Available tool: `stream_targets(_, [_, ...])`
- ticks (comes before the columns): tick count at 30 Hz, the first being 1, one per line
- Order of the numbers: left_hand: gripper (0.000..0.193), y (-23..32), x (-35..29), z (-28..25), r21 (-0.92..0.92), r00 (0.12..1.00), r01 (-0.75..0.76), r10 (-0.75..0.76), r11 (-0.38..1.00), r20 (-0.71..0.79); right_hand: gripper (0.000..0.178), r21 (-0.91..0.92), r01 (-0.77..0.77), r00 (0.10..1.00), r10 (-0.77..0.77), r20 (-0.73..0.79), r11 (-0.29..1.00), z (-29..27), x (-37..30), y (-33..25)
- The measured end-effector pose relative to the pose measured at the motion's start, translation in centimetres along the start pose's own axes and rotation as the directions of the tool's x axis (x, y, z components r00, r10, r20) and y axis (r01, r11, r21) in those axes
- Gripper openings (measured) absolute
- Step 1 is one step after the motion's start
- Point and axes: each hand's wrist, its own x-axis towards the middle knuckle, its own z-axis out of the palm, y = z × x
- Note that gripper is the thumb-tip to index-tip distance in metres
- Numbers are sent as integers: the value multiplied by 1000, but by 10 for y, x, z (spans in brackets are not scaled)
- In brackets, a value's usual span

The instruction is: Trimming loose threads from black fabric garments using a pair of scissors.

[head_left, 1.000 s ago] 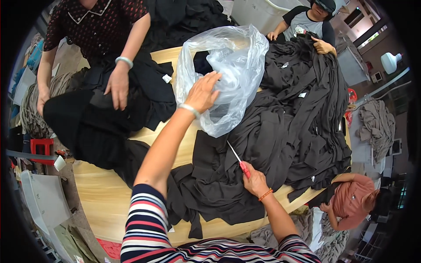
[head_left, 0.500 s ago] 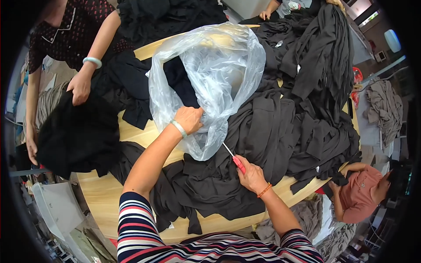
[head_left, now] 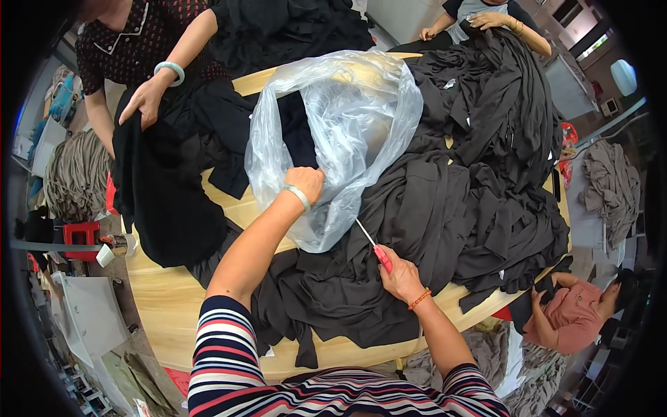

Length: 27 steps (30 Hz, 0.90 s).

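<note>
Seemingly, the curled left hand (head_left: 306, 185) grips the clear plastic bag (head_left: 344, 135).

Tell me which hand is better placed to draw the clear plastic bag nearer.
Left, I'd judge: the left hand appears closed on the near part of the clear plastic bag, while the right hand is occupied holding a thin, red-handled tool.

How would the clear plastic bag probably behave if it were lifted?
The clear plastic bag would probably be floppy, since its film is creased and crumpled. It looks thin and see-through, so likely light in itself. The dark cloth showing within its outline might add weight, if it lies inside.
</note>
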Motion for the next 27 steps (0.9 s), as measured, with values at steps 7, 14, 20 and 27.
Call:
stream_targets(7, [34, -110, -16, 31, 175, 929, 287, -229, 942, -291, 44, 39, 48, 998, -46, -33, 998, 9, 1, 2])
stream_targets(14, [49, -30, -141, -32, -329, 798, -287, 34, 900, -601, 46, 86, -30, 984, 45, -174, 996, -13, -18, -1])
stream_targets(20, [53, 85, -233, 51, -616, 900, -433, 282, 658, -332, 43, 462, -76, 954, 199, -224, 883, -39, -53, 16])
stream_targets(27, [17, 91, -259, 84, -711, 946, -286, 72, 642, -316, 40, 399, -125, 917, 260, -304, 908, -64, -112, 42])
